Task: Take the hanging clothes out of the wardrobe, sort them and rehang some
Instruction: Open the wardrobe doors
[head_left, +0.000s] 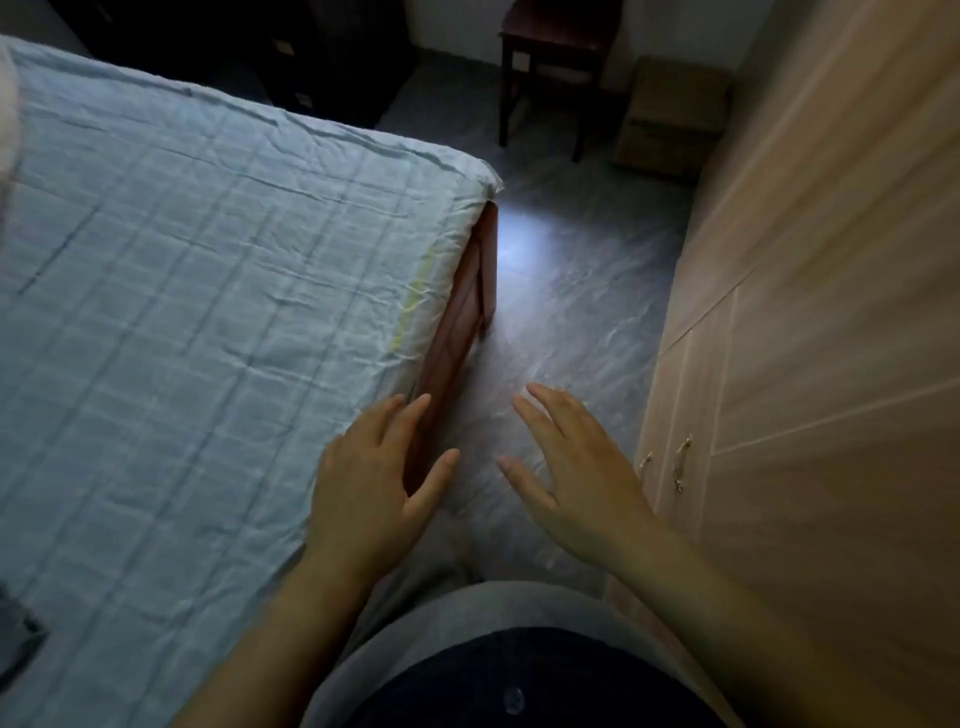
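Standing in a dim aisle between a bed (182, 286) with a pale blue checked sheet and the closed wardrobe (831, 312) at right, its light wood-grain doors fitted with metal handles (681, 462), a person holds left hand (363, 488) and right hand (576, 467) out empty, fingers spread.

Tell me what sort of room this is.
Most likely a bedroom: a bed with a blue sheet on the left, and a closed wardrobe along the right.
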